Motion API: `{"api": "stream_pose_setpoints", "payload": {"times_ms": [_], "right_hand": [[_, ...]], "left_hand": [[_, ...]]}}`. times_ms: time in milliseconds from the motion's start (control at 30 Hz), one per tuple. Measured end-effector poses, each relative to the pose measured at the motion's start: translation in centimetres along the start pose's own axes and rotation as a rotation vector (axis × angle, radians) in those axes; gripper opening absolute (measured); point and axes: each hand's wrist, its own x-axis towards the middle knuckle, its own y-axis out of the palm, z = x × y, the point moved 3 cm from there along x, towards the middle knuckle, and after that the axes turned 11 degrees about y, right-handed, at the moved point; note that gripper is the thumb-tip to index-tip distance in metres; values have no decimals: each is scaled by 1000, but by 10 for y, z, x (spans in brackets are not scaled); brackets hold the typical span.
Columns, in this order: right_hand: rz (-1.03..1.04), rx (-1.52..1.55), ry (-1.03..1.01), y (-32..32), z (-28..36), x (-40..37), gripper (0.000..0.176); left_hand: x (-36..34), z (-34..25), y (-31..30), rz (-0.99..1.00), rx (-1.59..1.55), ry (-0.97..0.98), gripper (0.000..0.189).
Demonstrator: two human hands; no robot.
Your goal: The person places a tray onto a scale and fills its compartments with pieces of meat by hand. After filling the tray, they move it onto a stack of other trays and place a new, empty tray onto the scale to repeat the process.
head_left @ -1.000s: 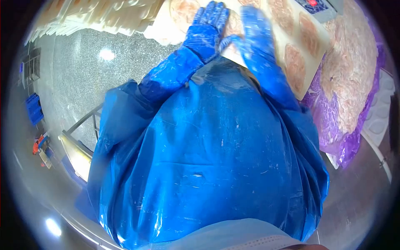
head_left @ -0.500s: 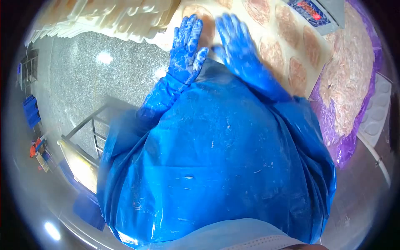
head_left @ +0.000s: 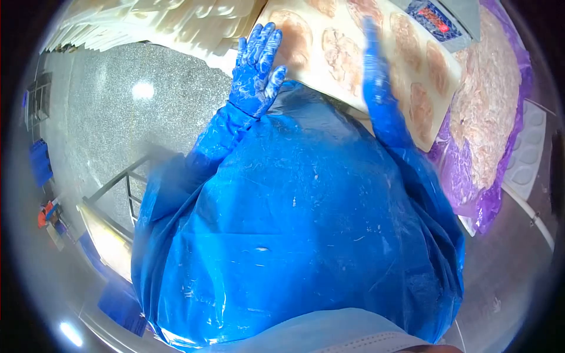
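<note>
My left hand (head_left: pixel 254 73), in a blue glove smeared with whitish residue, is open with its fingers stretched out. It lies at the left edge of a white mould tray (head_left: pixel 315 73), beside an oval cavity filled with pale pink raw meat (head_left: pixel 292 42). Over the middle of the tray, my right hand (head_left: pixel 376 67) is turned edge-on and blurred by motion. Its gloved fingers point straight away from me and hold nothing visible. Left of that hand sits another meat-filled cavity (head_left: pixel 341 56); more filled ovals (head_left: pixel 421 106) lie to its right.
A scale with a red display (head_left: pixel 435 20) stands at the tray's far right corner. Right of the tray, a large mass of raw meat (head_left: pixel 488 100) lies on purple plastic (head_left: pixel 485 209). Stacked white trays (head_left: pixel 170 26) fill the upper left. An empty mould tray (head_left: pixel 527 153) is farther right.
My right hand has moved to the right and turned edge-on, uncovering a meat-filled cavity. My left hand has shifted slightly left, still open.
</note>
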Motion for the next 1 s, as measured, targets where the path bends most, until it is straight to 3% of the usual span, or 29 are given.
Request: {"api": "stream_pose_setpoints", "payload": {"times_ms": [67, 100, 200, 267, 400, 533, 600, 633, 733, 800, 867, 900, 1000], "right_hand": [[-540, -800, -628, -22, 28, -12, 55], [-388, -590, -483, -26, 23, -20, 57], [-297, -1301, -451, 3, -7, -51, 72], [-246, -1221, -432, -1, -21, -79, 75], [-241, -1168, -321, -6, -18, -94, 75], [-150, -1064, -327, -18, -10, -95, 70], [-347, -969, -433, -33, -6, -103, 68], [-366, -987, -431, -36, -10, -98, 68], [-260, -1215, -508, -13, 7, -74, 68], [-201, -1265, -454, -12, 2, -56, 66], [-410, -1326, -367, -23, 5, -42, 65], [-447, -1284, -417, -27, 6, -44, 65], [-328, -1200, -505, -22, 13, -47, 67]], "left_hand": [[1, 0, 0, 4, -13, -7, 61], [5, -4, 10, 85, -31, 30, 63], [19, -28, 40, 322, -102, 202, 72], [16, -28, 55, 450, -25, 231, 72], [12, -42, 61, 439, -54, 154, 72], [18, -47, 60, 582, -142, 296, 72], [36, -45, 51, 290, -107, 236, 70], [44, -44, 53, 241, -110, 219, 70], [41, -30, 75, 355, 4, 186, 71], [38, -27, 71, 405, 52, 169, 72], [36, -22, 60, 278, 189, 67, 73], [36, -23, 58, 221, 182, 39, 73], [43, -30, 63, 262, 128, 93, 73]]}}
